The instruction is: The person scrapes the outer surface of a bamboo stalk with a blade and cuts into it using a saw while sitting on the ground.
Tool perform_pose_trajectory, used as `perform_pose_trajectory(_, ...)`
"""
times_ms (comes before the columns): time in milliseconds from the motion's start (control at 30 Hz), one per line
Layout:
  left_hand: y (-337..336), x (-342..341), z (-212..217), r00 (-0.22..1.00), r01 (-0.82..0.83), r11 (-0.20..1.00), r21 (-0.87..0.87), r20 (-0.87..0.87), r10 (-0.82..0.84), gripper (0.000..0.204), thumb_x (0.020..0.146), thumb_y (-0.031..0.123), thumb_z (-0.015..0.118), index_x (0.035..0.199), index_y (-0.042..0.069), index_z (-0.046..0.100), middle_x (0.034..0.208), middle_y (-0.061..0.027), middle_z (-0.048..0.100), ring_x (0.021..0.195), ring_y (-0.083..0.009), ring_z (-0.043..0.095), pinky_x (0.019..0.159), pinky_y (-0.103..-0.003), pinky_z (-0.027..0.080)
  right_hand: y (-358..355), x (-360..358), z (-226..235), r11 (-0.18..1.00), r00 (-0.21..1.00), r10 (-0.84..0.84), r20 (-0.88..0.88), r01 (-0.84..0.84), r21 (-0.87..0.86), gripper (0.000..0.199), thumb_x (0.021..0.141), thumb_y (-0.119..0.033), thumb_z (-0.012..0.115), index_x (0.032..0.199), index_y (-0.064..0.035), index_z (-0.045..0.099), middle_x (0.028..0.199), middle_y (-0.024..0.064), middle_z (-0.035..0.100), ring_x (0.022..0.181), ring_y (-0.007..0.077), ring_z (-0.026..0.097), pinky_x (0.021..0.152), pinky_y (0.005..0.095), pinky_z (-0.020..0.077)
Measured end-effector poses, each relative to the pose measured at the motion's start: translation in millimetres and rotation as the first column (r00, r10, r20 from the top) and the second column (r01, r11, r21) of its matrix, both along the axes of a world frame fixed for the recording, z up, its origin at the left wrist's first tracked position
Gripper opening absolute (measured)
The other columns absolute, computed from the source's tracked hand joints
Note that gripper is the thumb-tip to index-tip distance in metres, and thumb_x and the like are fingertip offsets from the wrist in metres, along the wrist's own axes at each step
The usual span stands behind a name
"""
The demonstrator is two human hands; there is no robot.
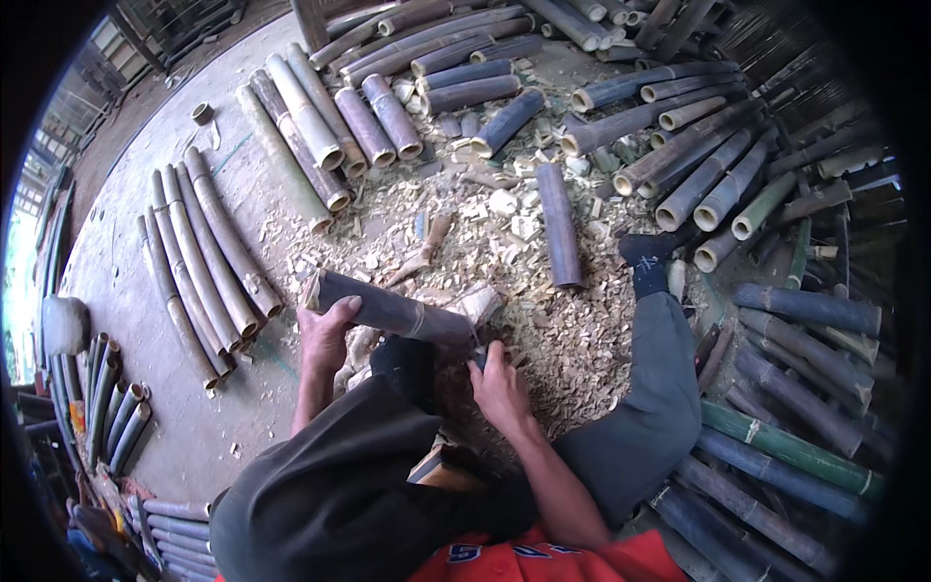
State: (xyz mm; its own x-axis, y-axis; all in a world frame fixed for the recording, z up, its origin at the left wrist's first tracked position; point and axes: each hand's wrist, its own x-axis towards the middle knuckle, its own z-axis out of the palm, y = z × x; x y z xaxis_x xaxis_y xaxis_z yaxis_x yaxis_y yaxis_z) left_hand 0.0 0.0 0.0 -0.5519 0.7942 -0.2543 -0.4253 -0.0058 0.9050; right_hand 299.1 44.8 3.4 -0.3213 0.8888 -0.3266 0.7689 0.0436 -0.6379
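A dark purplish bamboo section lies slantwise across the front of me, above my folded leg. My left hand is closed around its left end, with the thumb on top. At the other end, my right hand grips a small knife by its dark handle. Its thin blade is at the bamboo's right end; how far it reaches into the rim cannot be made out. Beneath this end is a pale block or cloth-like lump, partly hidden.
Pale wood chips cover the floor ahead. A short bamboo piece lies on them, near a forked brown wooden piece. Bamboo rows lie left, more bamboo poles far right, and others beside my outstretched right leg.
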Motion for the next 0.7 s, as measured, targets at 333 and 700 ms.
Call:
perform_pose_trajectory(333, 8, 45, 5, 0.94, -0.295, 0.953, -0.072, 0.158, 0.303, 0.033, 0.086, 0.007, 0.086, 0.112, -0.001, 0.066, 0.099, -0.0093, 0.073, 0.086, -0.021, 0.073, 0.082, -0.039, 0.063, -13, 18, 54, 0.973, 0.965, 0.052, -0.257, 0.01, 0.231, 0.037, 0.106, -0.032, 0.064, 0.118, -0.0011, 0.047, 0.085, 0.0261, 0.072, 0.084, 0.05, 0.073, 0.07, 0.0591, 0.0564)
perform_pose_trajectory(700, 5, 2, 2, 0.995, -0.042, 0.999, -0.027, 0.095, 0.045, 0.036, 0.085, 0.006, 0.083, 0.114, -0.008, 0.067, 0.099, -0.0149, 0.075, 0.09, -0.0249, 0.076, 0.086, -0.039, 0.064, -10, -3, 55, 0.981, 0.963, 0.058, -0.262, -0.006, 0.195, 0.039, 0.104, -0.033, 0.067, 0.122, -0.0017, 0.049, 0.088, 0.0269, 0.072, 0.085, 0.0528, 0.07, 0.071, 0.0574, 0.0548)
